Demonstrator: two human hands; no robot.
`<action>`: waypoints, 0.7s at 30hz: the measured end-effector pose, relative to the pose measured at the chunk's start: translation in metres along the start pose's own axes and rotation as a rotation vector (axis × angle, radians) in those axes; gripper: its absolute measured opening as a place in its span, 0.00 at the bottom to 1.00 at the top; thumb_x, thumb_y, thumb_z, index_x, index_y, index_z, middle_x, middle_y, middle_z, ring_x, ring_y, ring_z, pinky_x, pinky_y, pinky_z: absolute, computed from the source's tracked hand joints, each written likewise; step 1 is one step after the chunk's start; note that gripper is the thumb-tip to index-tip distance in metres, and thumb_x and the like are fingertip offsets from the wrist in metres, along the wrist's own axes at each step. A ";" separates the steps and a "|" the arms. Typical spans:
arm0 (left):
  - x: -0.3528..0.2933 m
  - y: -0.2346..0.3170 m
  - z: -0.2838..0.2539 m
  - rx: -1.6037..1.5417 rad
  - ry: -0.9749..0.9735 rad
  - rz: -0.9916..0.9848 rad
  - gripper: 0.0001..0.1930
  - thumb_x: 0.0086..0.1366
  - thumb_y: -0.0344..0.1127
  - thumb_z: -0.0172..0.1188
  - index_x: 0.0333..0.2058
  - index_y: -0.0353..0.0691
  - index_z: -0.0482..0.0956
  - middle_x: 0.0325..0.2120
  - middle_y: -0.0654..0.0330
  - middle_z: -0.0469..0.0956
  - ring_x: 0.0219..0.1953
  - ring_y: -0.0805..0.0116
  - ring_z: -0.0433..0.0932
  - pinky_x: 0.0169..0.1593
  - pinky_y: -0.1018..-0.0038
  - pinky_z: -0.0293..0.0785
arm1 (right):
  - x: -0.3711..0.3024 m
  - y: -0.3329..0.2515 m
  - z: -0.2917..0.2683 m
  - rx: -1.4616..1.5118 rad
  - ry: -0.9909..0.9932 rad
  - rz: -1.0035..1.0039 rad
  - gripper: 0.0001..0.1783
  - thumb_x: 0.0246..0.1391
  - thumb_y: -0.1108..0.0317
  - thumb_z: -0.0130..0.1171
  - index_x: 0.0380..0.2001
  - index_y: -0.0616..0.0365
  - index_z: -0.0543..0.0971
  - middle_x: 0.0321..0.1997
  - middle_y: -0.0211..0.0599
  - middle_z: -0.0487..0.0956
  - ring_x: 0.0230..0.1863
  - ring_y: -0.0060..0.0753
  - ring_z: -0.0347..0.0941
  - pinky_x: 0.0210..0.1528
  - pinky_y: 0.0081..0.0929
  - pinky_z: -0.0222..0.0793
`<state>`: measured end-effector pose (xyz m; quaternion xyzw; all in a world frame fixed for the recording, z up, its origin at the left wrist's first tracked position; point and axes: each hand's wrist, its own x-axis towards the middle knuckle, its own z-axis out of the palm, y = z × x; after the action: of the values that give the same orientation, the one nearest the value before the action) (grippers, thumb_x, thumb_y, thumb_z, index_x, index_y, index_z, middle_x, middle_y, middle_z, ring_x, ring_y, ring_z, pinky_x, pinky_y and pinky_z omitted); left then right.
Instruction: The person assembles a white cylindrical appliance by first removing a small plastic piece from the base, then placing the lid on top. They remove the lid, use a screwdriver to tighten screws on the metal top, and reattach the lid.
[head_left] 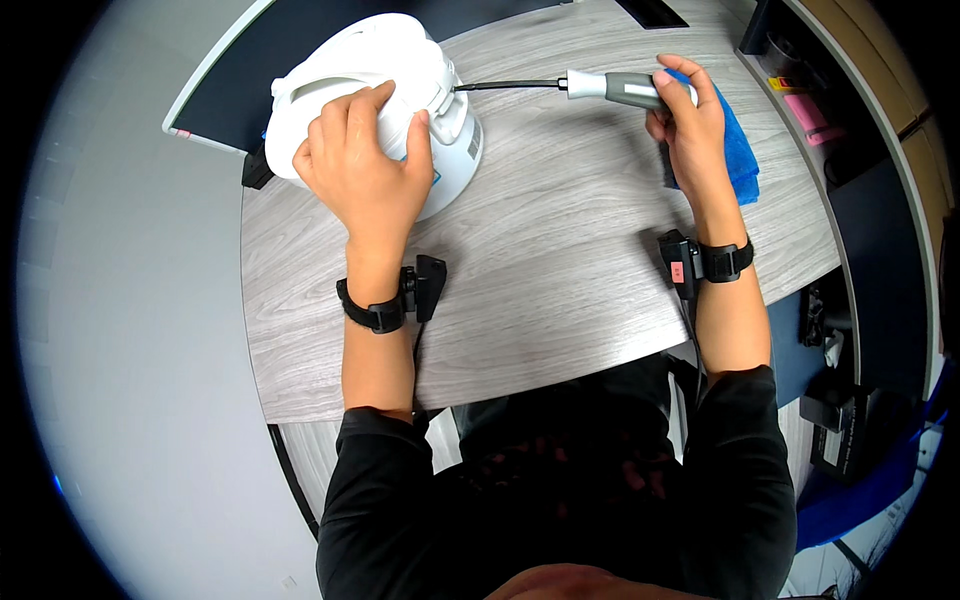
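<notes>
A white rice cooker (375,38) with a rounded lid and a carrying handle is at the far left of the table. My left hand (362,160) grips its top, fingers bent over the lid and thumb held apart near the side. In my right hand (690,110) is a screwdriver (588,84) with a grey and white handle, lying nearly level. Its dark shaft points left, and the tip meets the cooker's side by a projecting white part (450,112). Whether the tip sits in a screw is too small to tell.
A folded blue cloth (742,160) lies beside and partly behind my right hand. The wood-grain table (540,270) has a dark partition (250,85) behind the cooker. Shelves with a pink item (812,115) stand at the right. Each wrist wears a black strapped device with a cable.
</notes>
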<state>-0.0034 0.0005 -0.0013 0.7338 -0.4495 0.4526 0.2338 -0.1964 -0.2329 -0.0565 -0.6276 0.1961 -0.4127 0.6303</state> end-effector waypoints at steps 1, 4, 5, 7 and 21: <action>0.000 0.000 0.000 -0.004 -0.002 -0.001 0.20 0.49 0.44 0.71 0.41 0.46 0.82 0.38 0.66 0.77 0.42 0.65 0.73 0.48 0.67 0.57 | 0.000 0.003 0.005 0.058 0.043 -0.075 0.27 0.67 0.45 0.49 0.56 0.56 0.70 0.29 0.31 0.73 0.23 0.20 0.66 0.28 0.19 0.63; 0.001 0.000 0.001 -0.014 0.006 -0.005 0.19 0.50 0.44 0.71 0.41 0.46 0.82 0.38 0.66 0.77 0.42 0.65 0.73 0.48 0.66 0.57 | -0.004 -0.002 0.014 0.219 0.055 -0.097 0.26 0.66 0.48 0.52 0.56 0.56 0.70 0.28 0.30 0.72 0.21 0.19 0.63 0.27 0.19 0.62; 0.000 0.000 0.001 -0.016 0.011 -0.006 0.19 0.50 0.44 0.71 0.41 0.47 0.82 0.38 0.66 0.77 0.42 0.65 0.73 0.48 0.66 0.57 | -0.005 -0.001 0.013 0.215 0.044 -0.071 0.24 0.65 0.50 0.54 0.55 0.55 0.71 0.27 0.29 0.72 0.21 0.19 0.64 0.27 0.18 0.62; 0.000 0.001 0.000 -0.018 -0.008 -0.024 0.20 0.50 0.44 0.71 0.42 0.46 0.82 0.38 0.66 0.77 0.42 0.65 0.73 0.49 0.66 0.57 | -0.004 -0.001 0.007 0.204 0.021 -0.022 0.22 0.62 0.53 0.59 0.52 0.55 0.72 0.24 0.28 0.73 0.20 0.17 0.66 0.26 0.15 0.62; 0.041 0.024 -0.013 -0.077 -0.312 0.220 0.16 0.50 0.35 0.72 0.40 0.47 0.85 0.30 0.58 0.72 0.36 0.59 0.72 0.39 0.67 0.71 | -0.005 -0.012 0.001 0.173 -0.071 0.113 0.24 0.60 0.57 0.61 0.54 0.58 0.72 0.27 0.29 0.73 0.20 0.19 0.66 0.26 0.17 0.65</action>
<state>-0.0224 -0.0202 0.0394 0.7319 -0.5749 0.3388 0.1381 -0.2023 -0.2270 -0.0460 -0.5729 0.1725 -0.3693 0.7111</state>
